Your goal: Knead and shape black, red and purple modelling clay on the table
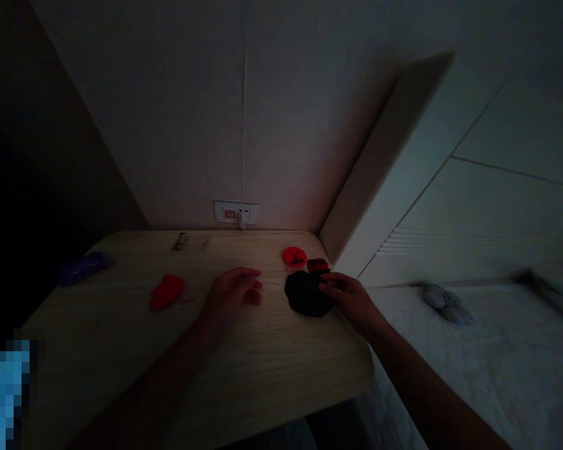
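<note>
- While the right hand (351, 300) sits at the near-right side of the tabletop, its fingertips meet the right rim of the black flattened piece (308, 294), the landmark for these notes. Thumb and fingers look close together; whether they pinch the rim or only rest on it, cannot tell.
- Left hand (229, 294): left of the black piece, well apart from it, fingers loosely curled and parted, nothing visible between them.
- Red round disc (294, 257) with dark marks: just behind the black piece, toward the wall. Dark-red ridged piece (318, 267): right of that disc, close against the black piece's rear rim; contact unclear.
- Red irregular piece (167, 292): far left of the black piece, beyond the left hand. Purple object (83, 269): farther left again, blurred.
- Reason for the hold, judged: a rim contact suits a thin, flat piece and leaves its upper face uncovered.
- Edges: the right border of the wooden tabletop (263, 369) runs close beside the black piece, with a pale panel (385, 150) behind. Sideways room is tighter rightward; leftward and nearer the person, more wood surface gives space to move.
</note>
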Demonstrator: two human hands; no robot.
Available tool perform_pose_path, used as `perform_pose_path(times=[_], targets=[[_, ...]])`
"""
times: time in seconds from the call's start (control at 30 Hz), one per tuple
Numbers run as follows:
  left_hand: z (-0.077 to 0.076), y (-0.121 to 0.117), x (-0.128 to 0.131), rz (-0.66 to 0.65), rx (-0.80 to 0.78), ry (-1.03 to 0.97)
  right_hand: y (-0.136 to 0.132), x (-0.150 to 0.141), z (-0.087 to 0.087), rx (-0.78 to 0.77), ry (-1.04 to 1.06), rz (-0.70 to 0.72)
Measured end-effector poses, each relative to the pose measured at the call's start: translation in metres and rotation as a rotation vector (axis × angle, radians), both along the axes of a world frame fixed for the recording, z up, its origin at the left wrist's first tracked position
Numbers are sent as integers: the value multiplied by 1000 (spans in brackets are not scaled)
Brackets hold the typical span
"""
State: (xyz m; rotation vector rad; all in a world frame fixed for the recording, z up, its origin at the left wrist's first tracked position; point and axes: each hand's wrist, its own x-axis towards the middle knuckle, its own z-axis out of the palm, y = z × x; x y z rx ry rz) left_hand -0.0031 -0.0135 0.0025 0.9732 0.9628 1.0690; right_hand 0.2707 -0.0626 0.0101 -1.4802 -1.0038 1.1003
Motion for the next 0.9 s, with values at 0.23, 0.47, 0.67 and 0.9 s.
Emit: perform_pose_path(times=[0.23,0.47,0.67,0.9], targets=[[-2,0,1,-8,12,-19,-7,9,6,67,-450,71],[0,1,1,-11,19,-12,-27,8,16,200,-817,104],[-3,1,1,-18,31,2,-43,-2,22,395,-1040,120],[-1,0,1,-18,45,24,-55,-15,3,421,-1173,310]])
